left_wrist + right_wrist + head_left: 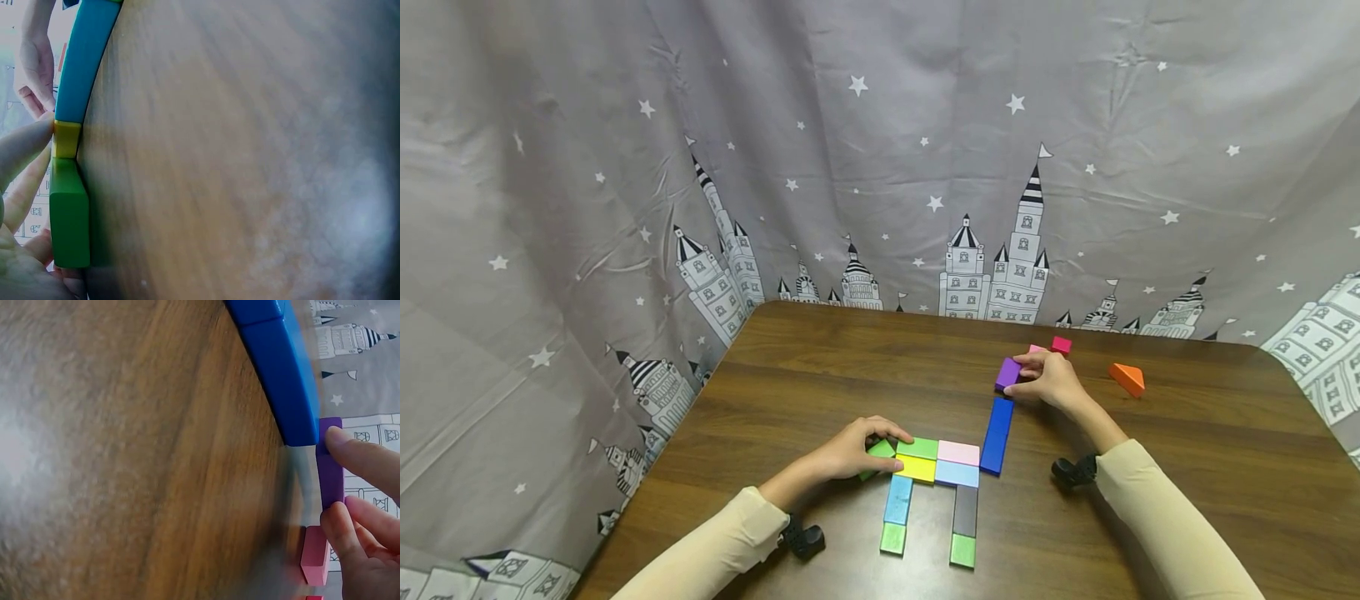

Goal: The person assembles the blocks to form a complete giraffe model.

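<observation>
My right hand (1051,379) pinches a purple block (1008,375) between thumb and fingers, just beyond the far end of a long row of blue blocks (997,435). In the right wrist view the purple block (332,465) appears close to the blue end. My left hand (859,450) spreads around a dark green block (878,457), its thumb touching the yellow block (916,468) and its forefinger at the light green block (919,448). Beside these lie a pink block (958,452) and a light blue block (957,473).
Two legs of blocks, one blue (898,498) and one dark grey (966,510), end in green pieces. Past my right hand lie a red block (1062,345), a partly hidden pink block (315,553) and an orange wedge (1127,379). A grey curtain hangs behind the table.
</observation>
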`<control>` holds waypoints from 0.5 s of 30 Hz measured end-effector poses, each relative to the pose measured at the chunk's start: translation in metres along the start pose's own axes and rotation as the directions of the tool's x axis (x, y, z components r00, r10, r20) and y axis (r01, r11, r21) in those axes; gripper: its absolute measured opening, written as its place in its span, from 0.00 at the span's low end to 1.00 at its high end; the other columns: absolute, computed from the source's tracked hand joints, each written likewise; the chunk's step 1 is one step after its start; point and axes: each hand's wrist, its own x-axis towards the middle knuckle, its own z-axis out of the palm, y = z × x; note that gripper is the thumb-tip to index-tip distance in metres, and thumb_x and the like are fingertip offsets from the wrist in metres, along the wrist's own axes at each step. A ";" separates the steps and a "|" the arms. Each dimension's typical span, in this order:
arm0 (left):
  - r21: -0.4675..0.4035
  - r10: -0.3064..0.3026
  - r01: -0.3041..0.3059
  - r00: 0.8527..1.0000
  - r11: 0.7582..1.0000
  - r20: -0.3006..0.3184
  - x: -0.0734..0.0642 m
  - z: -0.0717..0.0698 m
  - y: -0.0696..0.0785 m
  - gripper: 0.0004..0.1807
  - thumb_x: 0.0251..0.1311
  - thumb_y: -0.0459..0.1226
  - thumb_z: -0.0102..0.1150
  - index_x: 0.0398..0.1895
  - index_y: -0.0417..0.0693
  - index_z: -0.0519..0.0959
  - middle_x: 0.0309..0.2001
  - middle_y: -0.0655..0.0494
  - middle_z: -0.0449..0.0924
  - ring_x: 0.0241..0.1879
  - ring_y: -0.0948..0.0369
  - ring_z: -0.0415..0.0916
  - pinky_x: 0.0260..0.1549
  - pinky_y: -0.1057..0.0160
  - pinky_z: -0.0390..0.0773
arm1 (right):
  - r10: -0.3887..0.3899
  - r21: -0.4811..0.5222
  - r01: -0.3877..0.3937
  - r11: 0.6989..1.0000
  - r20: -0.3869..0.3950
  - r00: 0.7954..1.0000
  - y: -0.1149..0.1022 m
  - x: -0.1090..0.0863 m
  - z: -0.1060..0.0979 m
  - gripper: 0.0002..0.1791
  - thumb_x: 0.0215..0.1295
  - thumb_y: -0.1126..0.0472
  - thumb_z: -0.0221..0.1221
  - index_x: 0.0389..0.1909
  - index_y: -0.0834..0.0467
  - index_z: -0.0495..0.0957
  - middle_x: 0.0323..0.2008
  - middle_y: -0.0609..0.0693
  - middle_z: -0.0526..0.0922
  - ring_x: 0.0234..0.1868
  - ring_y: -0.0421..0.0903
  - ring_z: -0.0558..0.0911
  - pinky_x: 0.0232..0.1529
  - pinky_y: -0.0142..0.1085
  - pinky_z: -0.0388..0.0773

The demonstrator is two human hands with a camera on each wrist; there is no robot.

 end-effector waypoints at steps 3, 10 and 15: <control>-0.006 0.005 -0.005 1.000 1.000 0.000 0.000 0.000 -0.001 0.18 0.61 0.37 0.69 0.54 0.43 0.83 0.47 0.53 0.81 0.44 0.59 0.71 0.43 0.63 0.71 | -0.018 0.002 0.018 1.000 0.010 1.000 0.001 0.000 0.001 0.34 0.49 0.66 0.77 0.55 0.77 0.76 0.49 0.72 0.81 0.49 0.63 0.83 0.51 0.49 0.79; -0.009 0.010 -0.010 1.000 1.000 0.002 0.000 0.000 -0.001 0.18 0.61 0.37 0.69 0.54 0.43 0.83 0.48 0.53 0.82 0.44 0.59 0.71 0.44 0.62 0.71 | -0.021 0.010 0.020 1.000 0.019 1.000 0.003 -0.001 0.004 0.33 0.51 0.66 0.76 0.56 0.78 0.75 0.52 0.72 0.79 0.50 0.62 0.83 0.48 0.44 0.80; -0.007 0.005 -0.005 1.000 1.000 0.002 0.000 0.000 -0.001 0.18 0.61 0.38 0.69 0.54 0.43 0.83 0.48 0.53 0.81 0.44 0.59 0.71 0.44 0.62 0.71 | -0.021 0.016 0.021 1.000 0.019 1.000 0.005 0.000 0.003 0.33 0.50 0.68 0.76 0.56 0.78 0.75 0.52 0.72 0.79 0.50 0.63 0.83 0.49 0.45 0.80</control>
